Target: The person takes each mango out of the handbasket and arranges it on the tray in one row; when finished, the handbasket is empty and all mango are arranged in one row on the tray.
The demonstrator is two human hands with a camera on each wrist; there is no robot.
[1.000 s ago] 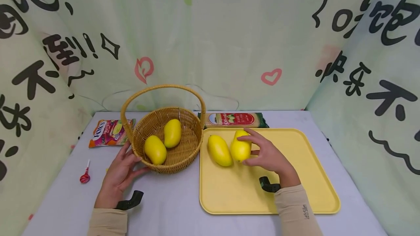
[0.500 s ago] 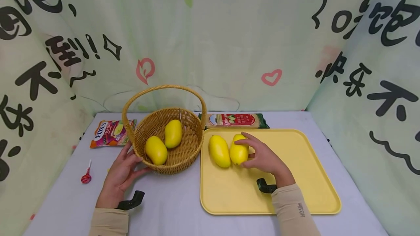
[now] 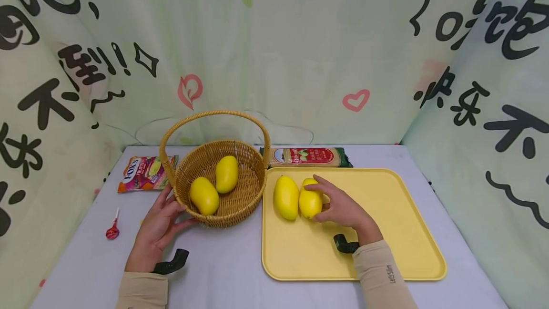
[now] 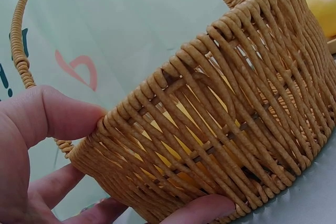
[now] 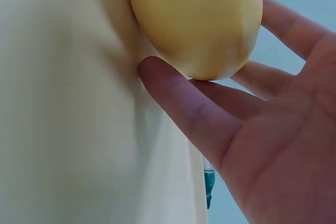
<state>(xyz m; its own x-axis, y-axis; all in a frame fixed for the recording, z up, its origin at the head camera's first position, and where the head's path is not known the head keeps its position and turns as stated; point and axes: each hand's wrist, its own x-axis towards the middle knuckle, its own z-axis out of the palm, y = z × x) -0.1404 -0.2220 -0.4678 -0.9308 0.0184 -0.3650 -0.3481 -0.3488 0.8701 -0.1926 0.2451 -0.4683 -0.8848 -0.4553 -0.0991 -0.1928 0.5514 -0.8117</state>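
Two yellow mangoes lie side by side at the left of the yellow tray (image 3: 386, 232). Around the right-hand mango (image 3: 310, 202) curve the fingers and thumb of my right hand (image 3: 343, 209); the other mango (image 3: 286, 197) is just left of it. In the right wrist view the thumb is beneath the mango's near end (image 5: 194, 24), fingers behind. My left hand (image 3: 155, 232) grips the wicker basket (image 3: 245, 199) at its front left side, one digit at the rim and another low on the wall (image 4: 252, 103). Inside sit a front mango (image 3: 204, 196) and a rear mango (image 3: 226, 174).
Behind the tray lies a long packet with a red label (image 3: 306, 156). A candy bag (image 3: 143, 173) is left of the basket, and a red lollipop (image 3: 113, 230) lies nearer. The basket's tall handle (image 3: 214, 113) arches upward. Printed curtains (image 3: 291, 51) enclose the table's back and sides.
My right hand has moved slightly left with its mango, up against the neighbouring one, which has turned a little straighter. My left hand and the basket keep their place.
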